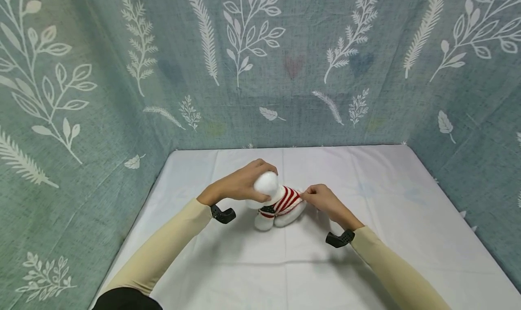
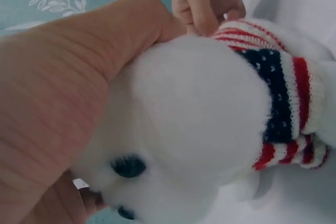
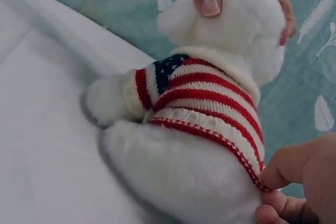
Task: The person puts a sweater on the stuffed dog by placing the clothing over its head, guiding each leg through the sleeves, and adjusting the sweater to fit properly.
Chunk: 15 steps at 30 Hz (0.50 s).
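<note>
A white plush toy animal [image 1: 290, 218] sits on the table, wearing a knitted sweater [image 1: 288, 200] with red and white stripes and a navy patch with white specks. My left hand [image 1: 243, 181] grips the toy's head from the left. In the right wrist view its thumb [image 3: 210, 4] presses into the white fur. One dark eye [image 2: 128, 166] shows in the left wrist view, beside the palm. At the rear of the toy, my right hand [image 1: 324, 201] pinches the sweater's hem [image 3: 231, 148] between thumb and fingers.
A white cloth with fold creases covers the table [image 1: 244, 274]. Blue-green curtains [image 1: 260, 115] with white leaf prints surround its back and sides. Each wrist carries a black strap-on device [image 1: 223, 214].
</note>
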### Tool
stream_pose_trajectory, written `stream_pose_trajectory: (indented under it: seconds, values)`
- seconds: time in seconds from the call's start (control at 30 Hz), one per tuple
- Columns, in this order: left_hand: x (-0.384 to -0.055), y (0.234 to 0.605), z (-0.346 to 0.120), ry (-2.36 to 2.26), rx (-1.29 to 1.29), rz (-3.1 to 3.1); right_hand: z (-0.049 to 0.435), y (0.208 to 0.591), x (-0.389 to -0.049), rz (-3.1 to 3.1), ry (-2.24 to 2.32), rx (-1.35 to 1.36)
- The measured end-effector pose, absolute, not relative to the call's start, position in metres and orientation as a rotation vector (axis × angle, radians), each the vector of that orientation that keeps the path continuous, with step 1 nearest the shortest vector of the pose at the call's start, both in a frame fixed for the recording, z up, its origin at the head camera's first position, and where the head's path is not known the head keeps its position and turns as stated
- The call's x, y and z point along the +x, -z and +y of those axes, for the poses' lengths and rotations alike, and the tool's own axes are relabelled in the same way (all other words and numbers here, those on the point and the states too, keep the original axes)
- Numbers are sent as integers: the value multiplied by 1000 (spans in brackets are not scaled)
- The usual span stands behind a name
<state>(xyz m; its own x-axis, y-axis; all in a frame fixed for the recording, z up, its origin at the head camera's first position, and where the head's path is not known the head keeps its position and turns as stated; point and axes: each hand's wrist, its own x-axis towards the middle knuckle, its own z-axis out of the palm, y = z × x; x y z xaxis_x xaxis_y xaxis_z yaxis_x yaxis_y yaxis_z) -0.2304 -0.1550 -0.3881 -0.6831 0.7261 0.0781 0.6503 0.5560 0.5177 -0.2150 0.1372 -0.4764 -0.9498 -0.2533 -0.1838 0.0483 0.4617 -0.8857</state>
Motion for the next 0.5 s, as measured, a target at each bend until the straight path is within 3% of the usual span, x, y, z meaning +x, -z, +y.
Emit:
stream_pose_trajectory:
  seconds: [0.5]
  values:
    - [-224, 385, -146, -766, 1238, 2654, 117, 475, -241, 2334, 1491, -136]
